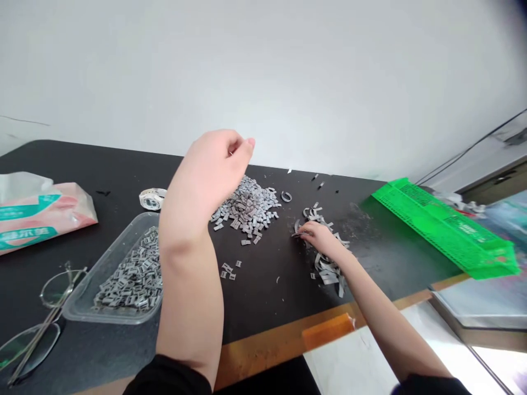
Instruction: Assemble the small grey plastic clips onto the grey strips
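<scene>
**Working Apart, Room Between**

The hands are working apart: the left hand (220, 156) is hanging curled above one heap of small grey clips (247, 208), while the right hand (320, 236) is touching one loose pile of thin grey strips (327, 269) (any grip is hard to tell). The black desk (272, 296) is showing between both piles, running to its orange front edge (263, 340); one bright green plastic crate (444, 227) is lying rightward.

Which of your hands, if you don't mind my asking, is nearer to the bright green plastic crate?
Right. The right hand is among the gray strips, to the left of the bright green plastic crate. The left hand is raised much farther left, beside the pile of small gray pieces.
</scene>
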Tool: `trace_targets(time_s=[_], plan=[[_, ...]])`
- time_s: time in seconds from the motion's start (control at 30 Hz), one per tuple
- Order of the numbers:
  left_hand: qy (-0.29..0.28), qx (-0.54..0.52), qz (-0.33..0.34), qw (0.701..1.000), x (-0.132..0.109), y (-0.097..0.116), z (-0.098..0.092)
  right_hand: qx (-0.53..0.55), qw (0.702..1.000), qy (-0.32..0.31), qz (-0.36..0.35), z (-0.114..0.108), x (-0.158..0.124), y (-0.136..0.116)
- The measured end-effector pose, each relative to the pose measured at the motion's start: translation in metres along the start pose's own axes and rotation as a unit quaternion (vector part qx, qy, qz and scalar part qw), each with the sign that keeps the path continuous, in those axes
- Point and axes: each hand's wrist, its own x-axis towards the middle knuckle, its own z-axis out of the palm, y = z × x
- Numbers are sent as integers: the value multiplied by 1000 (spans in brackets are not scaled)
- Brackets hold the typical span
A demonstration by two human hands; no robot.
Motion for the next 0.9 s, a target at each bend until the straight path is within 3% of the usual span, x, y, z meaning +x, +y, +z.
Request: trace_targets(time_s=[0.13,0.47,0.63,0.67,0.77,0.9], plan=[[-15,45,-22,999,-7,10,-6,23,1000,-5,-14,3,-3,-16],[-13,102,-11,995,-13,19,-2,187,972,-65,-127,28,-61,-104],[-32,128,47,990,-32,47,8,267,956,-53,-106,16,-44,-115],[-40,133,60,988,-36,53,12,302,947,-50,-93,14,-36,-115],[-75,154,75,982,-39,58,27,503,861,-70,-35,17,-9,-110],[-211,207,30,955,-40,18,53,588,805,-77,1,33,10,-103]])
